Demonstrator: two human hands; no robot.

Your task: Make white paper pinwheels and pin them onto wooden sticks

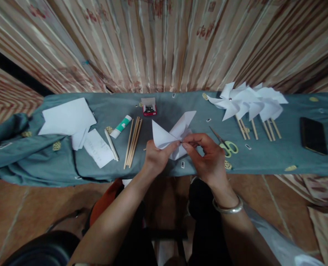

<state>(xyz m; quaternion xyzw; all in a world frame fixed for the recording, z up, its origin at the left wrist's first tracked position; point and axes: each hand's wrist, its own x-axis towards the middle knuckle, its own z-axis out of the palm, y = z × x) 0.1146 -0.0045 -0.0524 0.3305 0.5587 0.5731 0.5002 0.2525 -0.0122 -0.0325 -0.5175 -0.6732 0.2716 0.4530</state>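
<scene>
A white paper pinwheel [164, 133] with folded blades is held over the near middle of the table. My left hand [157, 155] grips it from the left, thumb pressed near its centre. At that centre my right hand [205, 153] has its thumb and index finger pinched together on something small and dark, too small to make out. A wooden stick's end shows just left of my left hand. Beyond the pinwheel stands an open red box [149, 107] of small shiny metal pieces. Scissors [227, 145] with green handles lie right of my right hand.
Several finished pinwheels [249, 99] on sticks overlap at the back right, and a black phone [313, 135] lies beyond them. Leftward are wooden sticks [133, 142], a glue stick [121, 126], a white pen [111, 145], and paper sheets [69, 116]. A pleated curtain [152, 44] hangs behind.
</scene>
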